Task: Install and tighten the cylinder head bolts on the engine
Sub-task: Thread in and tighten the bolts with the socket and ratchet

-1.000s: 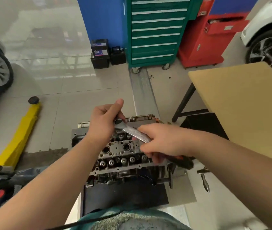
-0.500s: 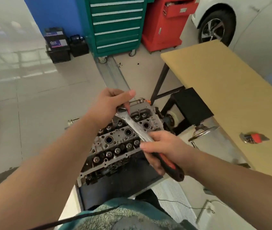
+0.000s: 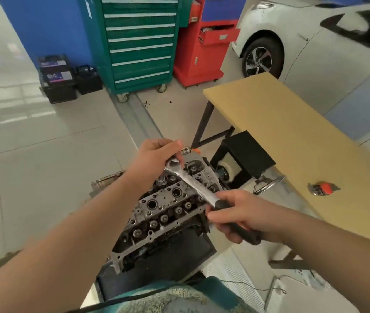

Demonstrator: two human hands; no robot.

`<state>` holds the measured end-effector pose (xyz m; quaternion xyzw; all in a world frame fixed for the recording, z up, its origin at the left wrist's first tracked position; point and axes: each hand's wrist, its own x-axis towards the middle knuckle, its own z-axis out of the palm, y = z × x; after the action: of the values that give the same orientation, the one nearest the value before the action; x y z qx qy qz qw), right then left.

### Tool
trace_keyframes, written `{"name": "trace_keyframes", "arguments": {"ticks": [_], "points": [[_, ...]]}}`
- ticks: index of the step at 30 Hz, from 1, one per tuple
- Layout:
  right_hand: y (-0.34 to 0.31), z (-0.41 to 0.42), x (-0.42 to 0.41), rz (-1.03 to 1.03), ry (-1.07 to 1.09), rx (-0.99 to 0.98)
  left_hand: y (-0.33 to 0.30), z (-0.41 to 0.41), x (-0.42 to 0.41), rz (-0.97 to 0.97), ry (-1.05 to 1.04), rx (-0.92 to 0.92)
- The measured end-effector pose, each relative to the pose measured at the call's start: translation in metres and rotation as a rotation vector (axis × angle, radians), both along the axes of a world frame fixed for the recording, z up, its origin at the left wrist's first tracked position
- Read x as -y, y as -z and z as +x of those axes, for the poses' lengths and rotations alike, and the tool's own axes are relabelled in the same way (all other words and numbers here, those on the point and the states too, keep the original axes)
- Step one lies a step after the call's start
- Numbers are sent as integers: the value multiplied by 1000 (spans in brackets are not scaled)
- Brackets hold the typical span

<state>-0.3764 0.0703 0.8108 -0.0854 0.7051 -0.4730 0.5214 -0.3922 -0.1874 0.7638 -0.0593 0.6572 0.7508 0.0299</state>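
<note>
the right hand [image 3: 245, 213] clenches the black handle of one wrench [image 3: 193, 181], likely to swing it, while the left hand [image 3: 157, 157] pinches the wrench's far head, probably steadying it on a bolt hidden beneath. one cylinder head [image 3: 163, 206] lies just under both hands. one wooden table [image 3: 292, 132] stands to the right.

The right hand [image 3: 245, 213] now grips lower on the black-handled silver adjustable wrench [image 3: 193, 181], exposing more shaft.
</note>
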Motion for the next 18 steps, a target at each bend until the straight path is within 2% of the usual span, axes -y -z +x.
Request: {"name": "trace_keyframes", "arguments": {"ticks": [3, 7, 18], "points": [[-14, -43, -10, 127, -139, -190, 6, 4, -9, 1, -133, -15], [-24, -97, -10, 216, -256, -301, 11, 9, -19, -9, -278, -41], [-30, -221, 35, 167, -716, -532, 12, 11, -69, -71, -796, 26]]}}
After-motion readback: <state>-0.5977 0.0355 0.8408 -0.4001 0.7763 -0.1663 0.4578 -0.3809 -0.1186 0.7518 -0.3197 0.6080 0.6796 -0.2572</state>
